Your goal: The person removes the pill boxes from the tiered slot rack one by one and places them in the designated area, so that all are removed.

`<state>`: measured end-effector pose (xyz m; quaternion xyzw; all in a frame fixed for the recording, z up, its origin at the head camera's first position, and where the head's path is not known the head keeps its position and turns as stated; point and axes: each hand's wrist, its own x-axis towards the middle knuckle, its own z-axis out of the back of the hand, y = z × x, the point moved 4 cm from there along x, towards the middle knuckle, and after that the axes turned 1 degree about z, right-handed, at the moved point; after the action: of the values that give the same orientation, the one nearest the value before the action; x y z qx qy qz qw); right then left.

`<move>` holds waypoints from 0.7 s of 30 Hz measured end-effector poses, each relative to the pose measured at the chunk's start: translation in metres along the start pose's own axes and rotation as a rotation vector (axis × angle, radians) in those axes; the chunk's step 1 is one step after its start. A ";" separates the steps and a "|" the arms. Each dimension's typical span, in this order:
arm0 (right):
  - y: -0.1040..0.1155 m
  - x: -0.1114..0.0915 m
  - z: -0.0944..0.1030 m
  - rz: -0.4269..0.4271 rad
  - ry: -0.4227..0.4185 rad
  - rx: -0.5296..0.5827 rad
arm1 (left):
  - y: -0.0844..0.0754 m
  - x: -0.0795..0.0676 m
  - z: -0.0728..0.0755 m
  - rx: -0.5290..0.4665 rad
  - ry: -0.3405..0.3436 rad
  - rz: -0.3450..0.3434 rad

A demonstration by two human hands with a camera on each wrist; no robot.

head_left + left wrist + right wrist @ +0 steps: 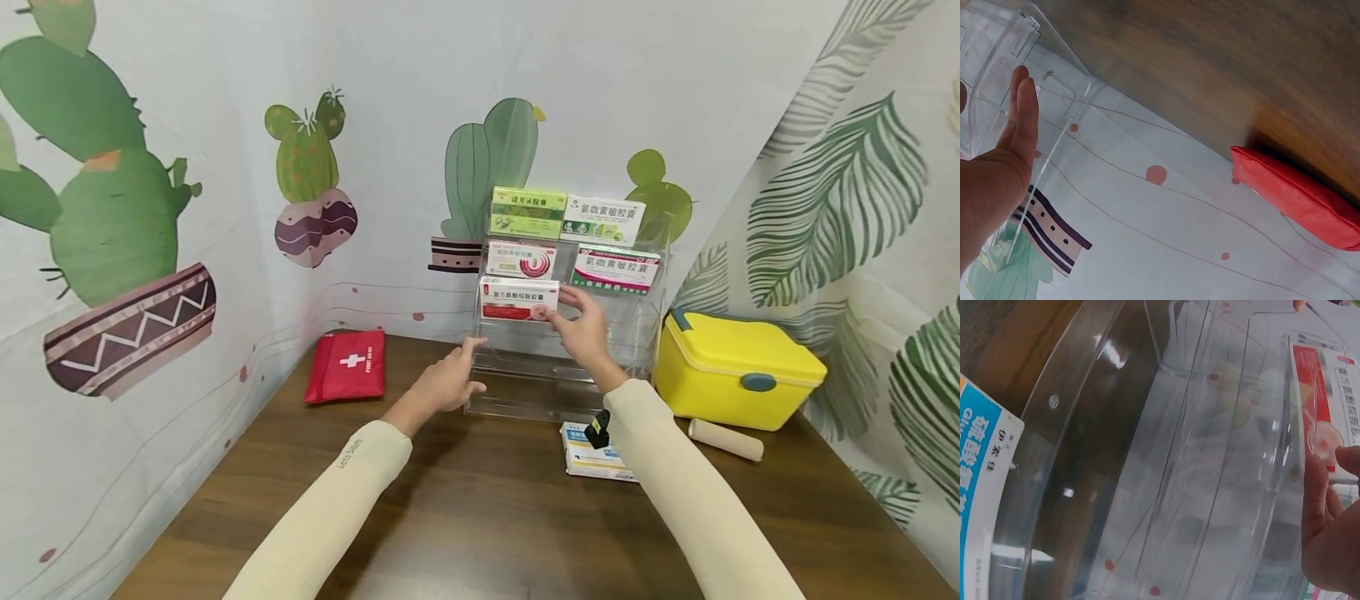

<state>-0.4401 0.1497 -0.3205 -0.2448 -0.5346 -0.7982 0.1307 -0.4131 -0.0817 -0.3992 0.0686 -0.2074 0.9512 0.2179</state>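
Note:
A clear acrylic display rack with stepped tiers stands on the wooden table. My right hand pinches the right end of a red-and-white medicine box, which sits at the left of the rack's third tier. In the right wrist view, thumb and fingers meet at that box's end. My left hand is at the rack's left side; its fingers look straight beside the clear panel in the left wrist view. Above are a green box, a white-green box, a white-pink box and a magenta-trimmed box.
A blue-and-white medicine box lies before the rack, partly behind my right sleeve. To the right stand a yellow lidded case and a beige roll. A red first aid pouch lies at left. Printed cloth hangs behind the table.

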 end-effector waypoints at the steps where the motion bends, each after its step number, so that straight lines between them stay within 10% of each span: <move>1: 0.001 0.001 -0.002 0.013 -0.004 0.003 | 0.001 0.000 0.001 0.004 -0.004 0.003; 13: -0.011 0.000 -0.005 0.030 -0.056 0.083 | -0.002 -0.001 -0.001 0.008 -0.008 0.009; 21: -0.001 0.003 -0.002 0.246 -0.073 -0.305 | 0.000 -0.001 -0.002 0.008 0.014 0.017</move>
<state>-0.4438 0.1481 -0.3200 -0.3542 -0.3781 -0.8384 0.1692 -0.4120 -0.0813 -0.4008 0.0611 -0.2025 0.9544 0.2108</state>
